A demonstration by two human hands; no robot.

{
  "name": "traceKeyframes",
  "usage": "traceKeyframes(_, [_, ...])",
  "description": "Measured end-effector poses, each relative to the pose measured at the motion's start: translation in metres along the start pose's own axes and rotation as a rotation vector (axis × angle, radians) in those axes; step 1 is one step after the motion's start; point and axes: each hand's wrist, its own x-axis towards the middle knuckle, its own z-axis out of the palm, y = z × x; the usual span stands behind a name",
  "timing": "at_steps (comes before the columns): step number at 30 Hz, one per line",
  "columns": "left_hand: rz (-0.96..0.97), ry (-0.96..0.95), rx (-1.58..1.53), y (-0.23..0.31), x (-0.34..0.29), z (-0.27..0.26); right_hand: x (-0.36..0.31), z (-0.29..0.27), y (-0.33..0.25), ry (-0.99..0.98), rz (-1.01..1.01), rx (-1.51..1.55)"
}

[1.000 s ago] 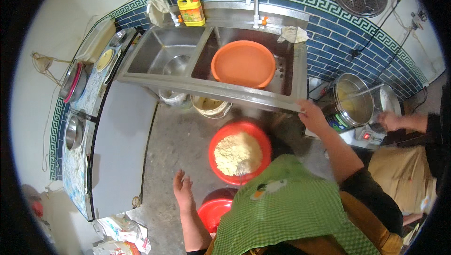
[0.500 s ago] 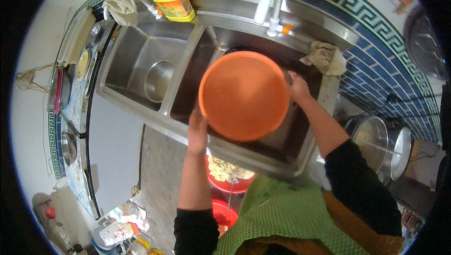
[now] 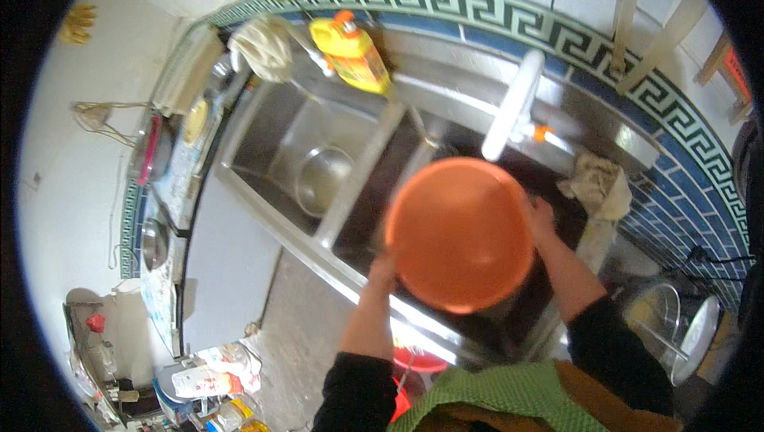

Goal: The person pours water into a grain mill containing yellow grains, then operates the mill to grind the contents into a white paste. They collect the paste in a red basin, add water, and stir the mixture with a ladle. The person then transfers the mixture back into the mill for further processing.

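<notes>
Steel sink (image 3: pixel 360 181), orange basin (image 3: pixel 460 233) between left hand (image 3: pixel 383 271) and right hand (image 3: pixel 542 222).

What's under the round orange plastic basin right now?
The dark right compartment of the stainless-steel double sink shows around the round orange plastic basin, held between the left hand and right hand. It covers the bottom directly beneath, so anything there cannot be seen.

Steel sink (image 3: pixel 362 175), bowl (image 3: pixel 325 181) inside, cloth (image 3: pixel 600 185) on corner

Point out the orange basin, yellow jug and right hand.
Orange basin (image 3: pixel 461 234): head view, middle of its round face.
Yellow jug (image 3: pixel 352 55): head view, front of its body.
Right hand (image 3: pixel 543 221): head view, back of the hand.
</notes>
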Motion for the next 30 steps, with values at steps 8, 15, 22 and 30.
traceKeyframes(8, [-0.038, 0.004, -0.094, 0.027, -0.043, 0.012, -0.054, -0.061, -0.021, 0.102, -0.076, -0.063])
traceKeyframes(15, [0.208, 0.074, -0.089, 0.057, -0.166, 0.013, -0.145, -0.117, -0.082, 0.063, -0.184, 0.151])
traceKeyframes(22, [0.409, 0.199, -0.191, 0.048, -0.296, -0.039, -0.261, -0.127, -0.138, 0.034, -0.291, 0.148])
traceKeyframes(30, [0.473, 0.378, -0.205, -0.022, -0.441, -0.127, -0.375, -0.076, -0.115, -0.140, -0.403, 0.190])
